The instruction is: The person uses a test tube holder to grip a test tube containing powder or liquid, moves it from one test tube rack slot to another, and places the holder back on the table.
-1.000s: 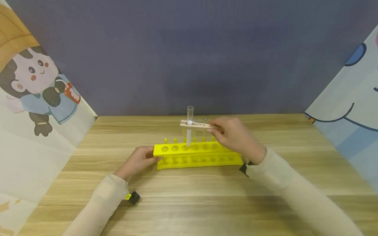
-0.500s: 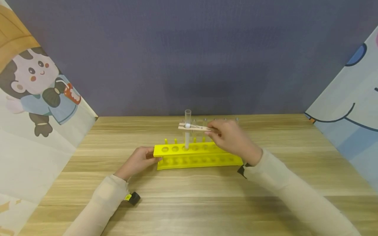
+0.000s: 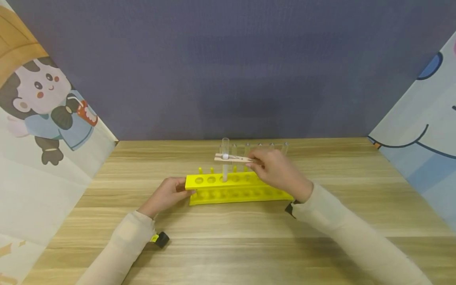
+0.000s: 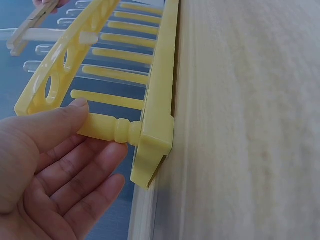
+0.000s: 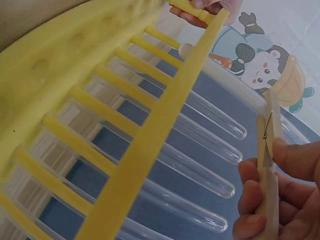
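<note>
A yellow test tube rack (image 3: 205, 185) stands on the table. My left hand (image 3: 168, 194) grips its left end; in the left wrist view, thumb and index finger pinch the rack's end post (image 4: 102, 127). My right hand (image 3: 279, 172) holds a wooden test tube clamp (image 3: 235, 159) by its handle, over the rack. The clamp's jaws hold a clear test tube (image 3: 225, 147) with white contents, nearly upright. In the left wrist view the tube's rounded bottom (image 4: 89, 38) pokes just through a hole in the rack's upper plate.
Several clear test tubes (image 5: 200, 175) sit upside down on the yellow pegs (image 5: 92, 150) along the rack's back. A wood-grain table (image 3: 228, 245) lies under everything. A dark blue panel (image 3: 228, 71) rises behind, with cartoon-printed panels (image 3: 53, 99) at the sides.
My right hand has lowered the clamp and test tube and shifted slightly left, bringing the tube's bottom down into the rack's hole. My left hand and the rack have stayed put.
</note>
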Motion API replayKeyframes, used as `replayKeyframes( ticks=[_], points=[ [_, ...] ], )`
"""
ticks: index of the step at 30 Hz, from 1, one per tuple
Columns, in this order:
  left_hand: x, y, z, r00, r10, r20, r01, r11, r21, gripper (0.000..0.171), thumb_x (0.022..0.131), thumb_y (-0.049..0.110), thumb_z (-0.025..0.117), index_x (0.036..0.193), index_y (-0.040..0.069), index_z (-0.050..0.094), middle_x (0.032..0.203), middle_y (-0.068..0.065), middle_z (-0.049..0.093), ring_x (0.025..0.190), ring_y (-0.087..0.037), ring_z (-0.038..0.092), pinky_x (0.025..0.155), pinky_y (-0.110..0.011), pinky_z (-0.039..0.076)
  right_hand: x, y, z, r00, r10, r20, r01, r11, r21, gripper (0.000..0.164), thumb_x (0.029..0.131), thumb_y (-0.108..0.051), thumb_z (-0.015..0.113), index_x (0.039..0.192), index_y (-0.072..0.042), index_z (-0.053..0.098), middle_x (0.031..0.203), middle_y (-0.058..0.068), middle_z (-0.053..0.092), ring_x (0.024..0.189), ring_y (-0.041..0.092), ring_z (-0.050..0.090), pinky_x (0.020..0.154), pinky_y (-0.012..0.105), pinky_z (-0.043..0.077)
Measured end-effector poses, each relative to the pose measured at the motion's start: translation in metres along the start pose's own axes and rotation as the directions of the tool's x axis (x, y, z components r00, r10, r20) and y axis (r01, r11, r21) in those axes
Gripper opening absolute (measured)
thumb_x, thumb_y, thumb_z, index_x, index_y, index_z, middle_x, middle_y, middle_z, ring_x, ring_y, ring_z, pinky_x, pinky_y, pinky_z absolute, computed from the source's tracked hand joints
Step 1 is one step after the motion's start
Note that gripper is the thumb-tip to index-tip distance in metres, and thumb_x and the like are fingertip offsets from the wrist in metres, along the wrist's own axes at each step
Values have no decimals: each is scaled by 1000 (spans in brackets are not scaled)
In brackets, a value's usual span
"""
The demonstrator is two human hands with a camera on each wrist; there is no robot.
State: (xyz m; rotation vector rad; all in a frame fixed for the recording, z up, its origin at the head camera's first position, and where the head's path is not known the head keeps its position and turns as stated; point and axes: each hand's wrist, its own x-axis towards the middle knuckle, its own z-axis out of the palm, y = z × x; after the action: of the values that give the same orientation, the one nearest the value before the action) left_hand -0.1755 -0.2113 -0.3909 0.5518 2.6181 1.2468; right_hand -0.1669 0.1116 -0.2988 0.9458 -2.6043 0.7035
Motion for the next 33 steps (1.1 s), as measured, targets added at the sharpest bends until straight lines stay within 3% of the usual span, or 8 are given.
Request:
replayKeyframes(
  ticks=[10,33],
  points=[
    [-1,-1,0,1000,18,-1,-18,1000,-3,28,88,14,67,115,7,65,118,-9,65,112,-25,59,97,-44,48,-2,0,10,1000,-16,-21,16,1000,4,10,86,-13,69,90,-5,66,78,3,65,56,8,47,53,23,46],
    [-2,2,-1,1000,20,-12,-20,1000,-2,26,87,12,68,112,8,67,116,-8,66,112,-25,60,98,-42,47,-7,1,27,998,15,57,-18,998,60,10,87,-14,68,90,-6,62,72,-1,60,51,6,42,51,21,44]
  ],
)
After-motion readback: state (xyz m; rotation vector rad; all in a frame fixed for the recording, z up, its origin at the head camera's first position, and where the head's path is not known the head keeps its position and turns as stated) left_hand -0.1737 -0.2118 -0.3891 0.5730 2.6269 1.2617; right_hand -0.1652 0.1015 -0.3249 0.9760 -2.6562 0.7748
